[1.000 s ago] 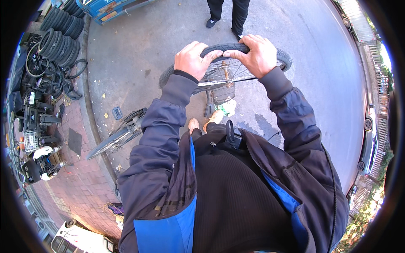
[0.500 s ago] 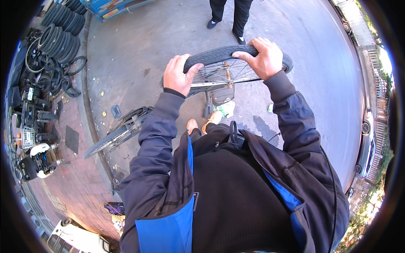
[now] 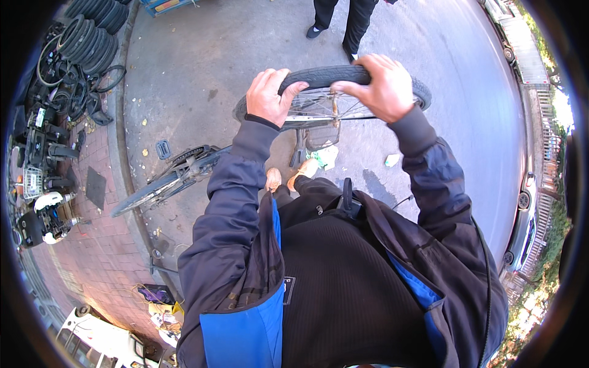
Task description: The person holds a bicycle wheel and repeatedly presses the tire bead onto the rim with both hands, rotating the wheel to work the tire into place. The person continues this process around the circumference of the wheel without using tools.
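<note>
Raised before me is a spoked bicycle wheel (image 3: 310, 112) with a black tyre (image 3: 325, 76) along its upper edge. My left hand (image 3: 269, 98) is wrapped over the tyre on the left, its thumb along the near side. Farther right, my right hand (image 3: 388, 91) grips the same tyre, fingers over the top and thumb pointing inward. Between them a rusty axle (image 3: 335, 107) crosses the wheel. Whether the tyre is fully seated on the rim cannot be made out. Behind the wheel's lower edge shows a dark rounded object (image 3: 323, 138), partly hidden.
A bicycle (image 3: 178, 175) lies at left near the kerb, a loose pedal (image 3: 162, 149) beside it. Stacked tyres (image 3: 86, 46) and a parked scooter (image 3: 52, 214) line the pavement. Another person's legs (image 3: 356, 27) stand beyond the wheel. A green-white wrapper (image 3: 326, 157) lies near my shoes.
My left hand has shifted right along the tyre, closer to my right hand. My right thumb has slid down and inward. The ground and the bicycle sit slightly differently in view.
</note>
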{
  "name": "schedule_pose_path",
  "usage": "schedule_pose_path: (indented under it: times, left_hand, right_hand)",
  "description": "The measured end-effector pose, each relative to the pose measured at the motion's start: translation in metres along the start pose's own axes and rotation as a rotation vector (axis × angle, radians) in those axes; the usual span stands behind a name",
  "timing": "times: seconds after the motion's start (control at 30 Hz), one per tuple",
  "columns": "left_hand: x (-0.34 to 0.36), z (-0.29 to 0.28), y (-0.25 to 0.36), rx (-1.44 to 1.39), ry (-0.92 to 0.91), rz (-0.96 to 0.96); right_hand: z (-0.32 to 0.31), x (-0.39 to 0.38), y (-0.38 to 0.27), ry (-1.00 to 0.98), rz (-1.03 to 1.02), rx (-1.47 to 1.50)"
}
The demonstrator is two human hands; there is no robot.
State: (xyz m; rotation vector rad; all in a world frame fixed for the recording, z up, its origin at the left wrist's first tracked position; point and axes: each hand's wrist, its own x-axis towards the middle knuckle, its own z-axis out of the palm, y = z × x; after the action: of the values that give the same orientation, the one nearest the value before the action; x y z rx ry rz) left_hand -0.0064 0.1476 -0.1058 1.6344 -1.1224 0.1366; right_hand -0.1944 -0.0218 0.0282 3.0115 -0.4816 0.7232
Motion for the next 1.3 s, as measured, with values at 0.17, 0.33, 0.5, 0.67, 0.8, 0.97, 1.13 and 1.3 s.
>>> schedule_pose_path:
  times: [0.17, 0.33, 0.5, 0.67, 0.8, 0.97, 1.13, 1.3]
  left_hand:
    - [0.005, -0.001, 0.006, -0.034, -0.033, -0.025]
    - [0.012, -0.001, 0.006, -0.139, -0.052, -0.101]
    - [0.017, 0.003, 0.007, -0.193, -0.063, -0.119]
    - [0.019, -0.001, 0.011, -0.183, -0.095, -0.131]
    - [0.021, 0.0, 0.012, -0.182, -0.105, -0.127]
    - [0.029, 0.001, 0.009, -0.208, -0.143, -0.164]
    - [0.034, -0.006, 0.009, -0.206, -0.221, -0.178]
    - [0.018, -0.016, 0.001, -0.316, -0.187, -0.118]
  right_hand:
    - [0.016, 0.008, -0.009, -0.031, 0.061, -0.064]
    - [0.022, 0.008, -0.006, -0.009, 0.097, -0.078]
    - [0.019, 0.007, -0.008, -0.004, 0.115, -0.122]
    - [0.015, 0.009, -0.015, -0.05, -0.014, -0.073]
    - [0.023, 0.016, -0.02, -0.11, -0.024, -0.078]
    - [0.027, 0.017, -0.021, -0.108, 0.015, -0.109]
    - [0.024, 0.017, -0.02, -0.118, 0.018, -0.113]
    - [0.02, 0.016, -0.019, -0.107, 0.016, -0.106]
